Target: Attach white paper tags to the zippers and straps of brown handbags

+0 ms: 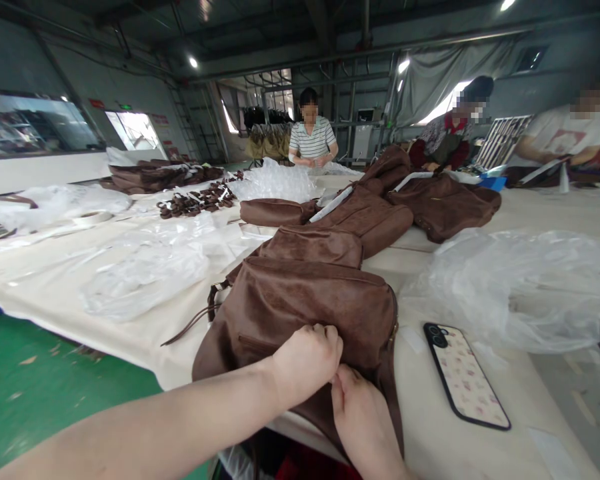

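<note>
A brown leather-like bag [300, 300] lies on the cloth-covered table in front of me, with a zipper along its right side and a thin cord trailing at its left. My left hand [310, 360] rests on the bag's front, fingers curled and closed. Just below and to the right, my right hand [363, 413] is pinched at the bag's lower front, its fingertips meeting those of my left hand. Whatever lies between the fingertips is too small to make out.
A phone [467, 373] lies right of the bag, near clear plastic wrapping [520, 287]. More brown bags [360, 217] are behind it. Small brown straps [197, 200] are piled at the back left. A person [311, 137] stands across the table; two others are at the right.
</note>
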`<state>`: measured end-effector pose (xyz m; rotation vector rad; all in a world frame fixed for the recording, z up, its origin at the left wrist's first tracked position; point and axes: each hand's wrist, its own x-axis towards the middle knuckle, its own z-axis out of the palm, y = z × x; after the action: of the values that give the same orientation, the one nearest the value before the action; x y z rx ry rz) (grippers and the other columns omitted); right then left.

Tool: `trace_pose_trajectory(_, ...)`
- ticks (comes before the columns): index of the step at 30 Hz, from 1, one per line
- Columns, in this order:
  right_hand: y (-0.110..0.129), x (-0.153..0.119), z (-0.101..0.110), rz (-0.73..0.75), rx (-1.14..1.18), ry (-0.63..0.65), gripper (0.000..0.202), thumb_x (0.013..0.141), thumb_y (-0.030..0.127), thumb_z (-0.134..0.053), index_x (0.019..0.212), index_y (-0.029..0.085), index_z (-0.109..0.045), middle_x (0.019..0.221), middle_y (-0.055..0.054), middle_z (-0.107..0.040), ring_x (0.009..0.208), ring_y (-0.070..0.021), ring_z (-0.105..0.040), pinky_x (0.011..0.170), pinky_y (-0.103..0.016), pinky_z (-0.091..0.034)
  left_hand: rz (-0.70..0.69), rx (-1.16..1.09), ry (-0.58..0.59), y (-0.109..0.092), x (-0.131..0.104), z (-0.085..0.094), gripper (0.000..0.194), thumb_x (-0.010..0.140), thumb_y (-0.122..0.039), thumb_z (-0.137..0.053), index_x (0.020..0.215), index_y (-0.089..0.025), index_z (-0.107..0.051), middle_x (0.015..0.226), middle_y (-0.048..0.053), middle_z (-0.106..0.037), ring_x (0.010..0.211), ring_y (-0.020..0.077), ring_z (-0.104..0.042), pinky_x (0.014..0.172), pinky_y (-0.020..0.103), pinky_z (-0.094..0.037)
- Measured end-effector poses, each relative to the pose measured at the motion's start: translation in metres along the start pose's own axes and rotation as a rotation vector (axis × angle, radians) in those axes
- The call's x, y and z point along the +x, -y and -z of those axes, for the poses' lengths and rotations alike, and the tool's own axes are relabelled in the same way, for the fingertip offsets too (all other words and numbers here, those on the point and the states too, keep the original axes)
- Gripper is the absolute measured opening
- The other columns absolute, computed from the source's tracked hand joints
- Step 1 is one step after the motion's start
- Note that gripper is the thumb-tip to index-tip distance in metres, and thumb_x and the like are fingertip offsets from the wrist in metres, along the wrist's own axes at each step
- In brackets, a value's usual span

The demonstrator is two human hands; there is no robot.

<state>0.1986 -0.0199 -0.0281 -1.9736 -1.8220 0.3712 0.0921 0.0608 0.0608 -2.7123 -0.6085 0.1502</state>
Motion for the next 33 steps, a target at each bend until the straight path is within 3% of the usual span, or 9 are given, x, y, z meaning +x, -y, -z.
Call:
trace_pose_trajectory(3, 0.001, -0.002, 0.002, 0.005, 0.012, -0.016, 0.029, 0.092, 0.005, -0.041, 0.089, 0.017, -0.067, 0.086, -0.006, -0.073, 0.076, -0.0204, -0.069, 0.065, -0.029, -0.044, -0.259, 0.023, -0.069, 0.002, 0.000, 0.002, 0.011, 0.090, -0.015, -0.048, 0.086, -0.014, -0.059, 0.080, 0.008, -0.060, 0.065, 0.0218, -0.060, 0.047, 0.032, -0.046)
trace_pose_trajectory(5, 0.001, -0.002, 0.003, 0.019, 0.019, -0.028, 0.030, 0.092, 0.005, -0.040, 0.091, 0.017, -0.068, 0.086, -0.006, -0.073, 0.076, -0.0202, -0.070, 0.065, -0.028, -0.045, -0.335, 0.020, -0.065, 0.002, 0.000, 0.000, 0.014, 0.091, -0.016, -0.048, 0.084, -0.013, -0.060, 0.078, 0.008, -0.061, 0.066, 0.0221, -0.061, 0.048, 0.033, -0.046)
trace_pose_trajectory(11, -0.001, -0.003, 0.000, 0.057, 0.033, -0.086, 0.031, 0.092, 0.005, -0.040, 0.098, 0.018, -0.068, 0.094, -0.007, -0.074, 0.078, -0.0199, -0.070, 0.067, -0.027, -0.047, -0.161, 0.185, -0.027, -0.013, 0.003, -0.019, 0.021, 0.088, -0.015, -0.048, 0.089, -0.002, -0.065, 0.088, 0.023, -0.066, 0.072, 0.0299, -0.064, 0.052, 0.038, -0.048)
trace_pose_trajectory(14, -0.002, -0.005, -0.001, 0.044, 0.048, -0.106, 0.031, 0.092, 0.005, -0.039, 0.096, 0.018, -0.067, 0.091, -0.007, -0.074, 0.073, -0.0189, -0.070, 0.063, -0.027, -0.045, -0.150, 0.168, -0.001, -0.014, 0.006, -0.021, 0.020, 0.088, -0.014, -0.047, 0.084, -0.004, -0.064, 0.084, 0.020, -0.065, 0.071, 0.0294, -0.064, 0.050, 0.036, -0.047)
trace_pose_trajectory(20, -0.002, -0.004, 0.000, 0.020, 0.074, -0.125, 0.026, 0.095, 0.008, -0.041, 0.094, 0.020, -0.064, 0.083, -0.003, -0.071, 0.073, -0.0181, -0.069, 0.062, -0.026, -0.042, -0.054, -0.077, 0.109, 0.014, 0.013, -0.007, 0.008, 0.085, -0.014, -0.056, 0.084, -0.011, -0.064, 0.084, 0.010, -0.066, 0.076, 0.0250, -0.064, 0.063, 0.035, -0.052)
trace_pose_trajectory(24, -0.001, -0.004, 0.000, 0.031, 0.076, -0.091, 0.026, 0.096, 0.010, -0.040, 0.091, 0.021, -0.064, 0.083, -0.002, -0.071, 0.073, -0.0182, -0.069, 0.062, -0.027, -0.040, -0.093, -0.119, 0.163, 0.025, 0.014, 0.002, 0.009, 0.085, -0.010, -0.057, 0.083, -0.012, -0.066, 0.085, 0.008, -0.069, 0.076, 0.0223, -0.065, 0.065, 0.033, -0.052)
trace_pose_trajectory(30, 0.002, -0.007, 0.000, 0.074, 0.039, -0.050, 0.027, 0.094, 0.010, -0.041, 0.089, 0.020, -0.065, 0.082, -0.003, -0.071, 0.075, -0.0199, -0.069, 0.064, -0.029, -0.043, -0.171, -0.073, 0.179, 0.018, 0.024, 0.009, 0.008, 0.081, -0.007, -0.061, 0.079, -0.010, -0.069, 0.076, 0.010, -0.069, 0.070, 0.0239, -0.066, 0.058, 0.033, -0.052)
trace_pose_trajectory(33, 0.002, -0.007, 0.000, 0.085, 0.079, -0.063, 0.029, 0.094, 0.009, -0.041, 0.094, 0.020, -0.067, 0.089, -0.005, -0.072, 0.078, -0.0197, -0.070, 0.069, -0.029, -0.046, -0.109, -0.036, 0.199, 0.002, 0.027, 0.007, 0.010, 0.082, -0.008, -0.059, 0.079, -0.008, -0.069, 0.077, 0.014, -0.067, 0.067, 0.0262, -0.066, 0.050, 0.033, -0.051)
